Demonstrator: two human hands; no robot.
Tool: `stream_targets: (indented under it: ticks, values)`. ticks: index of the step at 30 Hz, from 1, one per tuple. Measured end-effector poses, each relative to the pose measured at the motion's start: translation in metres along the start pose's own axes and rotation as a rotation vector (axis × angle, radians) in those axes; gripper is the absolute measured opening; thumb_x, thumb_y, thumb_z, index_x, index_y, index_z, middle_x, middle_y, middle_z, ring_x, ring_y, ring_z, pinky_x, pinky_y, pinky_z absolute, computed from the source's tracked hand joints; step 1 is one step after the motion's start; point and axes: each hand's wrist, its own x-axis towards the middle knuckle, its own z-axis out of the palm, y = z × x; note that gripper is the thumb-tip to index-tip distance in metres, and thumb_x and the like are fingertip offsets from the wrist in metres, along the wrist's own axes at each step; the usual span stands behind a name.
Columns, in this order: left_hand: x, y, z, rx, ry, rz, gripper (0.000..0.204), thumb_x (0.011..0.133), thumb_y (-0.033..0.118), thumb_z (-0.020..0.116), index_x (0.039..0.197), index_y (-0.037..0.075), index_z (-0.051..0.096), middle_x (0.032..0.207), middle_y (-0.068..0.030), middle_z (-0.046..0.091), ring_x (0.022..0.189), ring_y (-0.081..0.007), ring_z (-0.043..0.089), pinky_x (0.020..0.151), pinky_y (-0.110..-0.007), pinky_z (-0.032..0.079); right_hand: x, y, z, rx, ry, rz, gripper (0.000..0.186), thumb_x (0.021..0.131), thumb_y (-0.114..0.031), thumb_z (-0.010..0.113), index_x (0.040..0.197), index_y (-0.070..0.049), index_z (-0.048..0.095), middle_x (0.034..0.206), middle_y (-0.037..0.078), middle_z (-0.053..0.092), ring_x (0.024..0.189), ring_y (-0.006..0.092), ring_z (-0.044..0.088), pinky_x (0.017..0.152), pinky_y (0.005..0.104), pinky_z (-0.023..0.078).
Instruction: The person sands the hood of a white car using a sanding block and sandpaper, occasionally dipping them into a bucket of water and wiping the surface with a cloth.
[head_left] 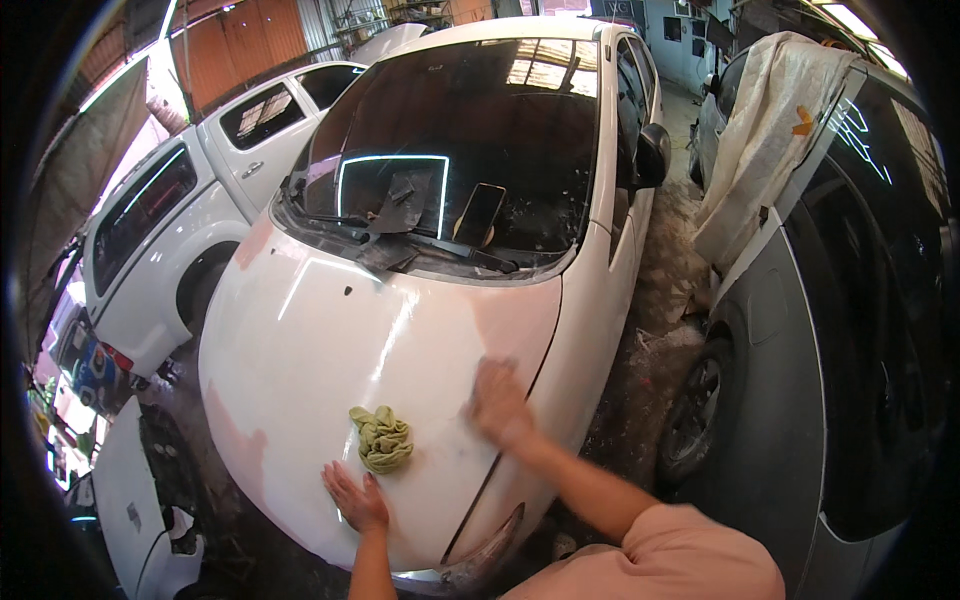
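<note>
A white car hood [330, 330] with pinkish patches spreads out in front of me. My left hand [357, 500] lies open on the hood near its front edge, fingers spread flat. Just beyond those fingers a crumpled green cloth [381, 440] rests on the paint. My right hand [500, 402] is against the right part of the hood, close to the seam with the fender. Motion smears its fingers, so whether anything is under or in them cannot be made out.
A phone [480, 214] and dark sheets [405, 203] lie at the windshield's base. To the left stands a white pickup [225, 165]; at lower left, a white body panel [128, 490]. A dark vehicle [770, 340] partly draped with a pale cover [775, 120] flanks the right side.
</note>
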Motion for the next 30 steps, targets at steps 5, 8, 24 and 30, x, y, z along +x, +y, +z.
stream_targets:
  ticks: [5, 8, 24, 30]
  values:
    - [0.002, -0.008, -0.010, -0.026, 0.000, -0.004, 0.075, 0.102, 0.030, 0.062, 0.164, 0.002, 0.031, 0.170, -0.0228, 0.029, 0.159, -0.0444, 0.023, 0.130, -0.054, 0.023, 0.027, 0.036, -0.036, 0.046, -0.085, -0.156, 0.082, 0.106, -0.042, 0.052, 0.159, 0.014, 0.027, 0.166, 0.034, 0.032, 0.156, 0.0437, 0.030, 0.132, 0.0532, 0.019]
    - [0.006, 0.022, 0.016, -0.088, -0.026, 0.040, 0.074, 0.102, 0.030, 0.062, 0.163, 0.001, 0.032, 0.170, -0.0228, 0.029, 0.158, -0.0444, 0.023, 0.130, -0.055, 0.023, 0.083, 0.133, -0.079, -0.091, 0.341, 0.117, 0.079, 0.106, -0.042, 0.047, 0.158, 0.015, 0.031, 0.167, 0.033, 0.032, 0.158, 0.0454, 0.027, 0.133, 0.0509, 0.016]
    - [0.005, 0.013, 0.005, -0.069, -0.019, 0.015, 0.075, 0.103, 0.035, 0.062, 0.163, 0.002, 0.032, 0.170, -0.0224, 0.028, 0.158, -0.0427, 0.024, 0.131, -0.054, 0.020, 0.044, 0.059, -0.035, -0.214, 0.159, 0.130, 0.083, 0.107, -0.046, 0.050, 0.163, 0.010, 0.026, 0.171, 0.029, 0.027, 0.160, 0.0371, 0.028, 0.132, 0.0495, 0.016]
    - [0.001, -0.010, -0.007, -0.023, -0.017, -0.008, 0.076, 0.103, 0.036, 0.062, 0.164, 0.003, 0.031, 0.170, -0.0215, 0.029, 0.159, -0.0428, 0.022, 0.132, -0.054, 0.019, -0.041, -0.044, 0.041, 0.161, -0.041, -0.488, 0.083, 0.105, -0.045, 0.053, 0.161, 0.012, 0.028, 0.169, 0.031, 0.029, 0.159, 0.0390, 0.028, 0.131, 0.0512, 0.020]
